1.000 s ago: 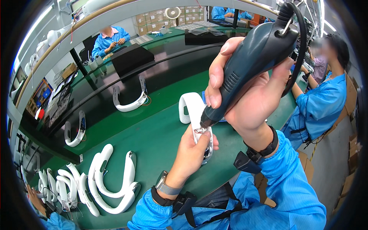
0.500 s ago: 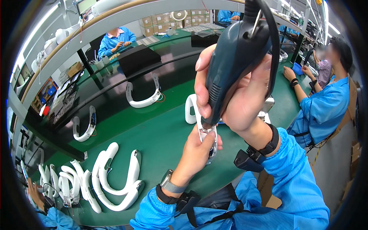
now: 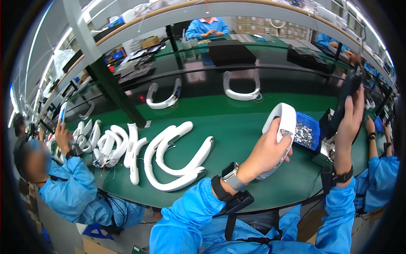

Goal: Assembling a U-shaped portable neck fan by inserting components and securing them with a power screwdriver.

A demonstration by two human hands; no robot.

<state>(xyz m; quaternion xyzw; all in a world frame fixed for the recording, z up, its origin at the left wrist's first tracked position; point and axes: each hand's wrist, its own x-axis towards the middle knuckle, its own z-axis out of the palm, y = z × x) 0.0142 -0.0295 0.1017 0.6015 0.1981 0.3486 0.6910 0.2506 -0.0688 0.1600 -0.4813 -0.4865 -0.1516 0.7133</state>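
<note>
My left hand [image 3: 270, 146] grips a white U-shaped plastic band [image 3: 286, 113], its curved end up and one arm hanging below my fingers. In my right hand [image 3: 351, 120] is a dark electric screwdriver [image 3: 343, 99], held off to the right, apart from the band. Its tip is hard to make out near a small metal box-like device [image 3: 325, 150]. Just right of the band sits a blue bin [image 3: 314, 120] filled with small shiny metal parts [image 3: 301, 134].
More white U-shaped bands [image 3: 169, 182] lie on the green table [image 3: 237, 156] to the left. Two others [image 3: 241, 95] rest farther back. A green post [image 3: 114, 91] rises at left. Co-workers sit at the left [image 3: 80, 182], right [image 3: 382, 169] and far side [image 3: 207, 27].
The screwdriver has left the band and moved right with my right hand. The view has swung left, bringing the left co-worker and the blue bin into sight. My left hand still grips the band.
</note>
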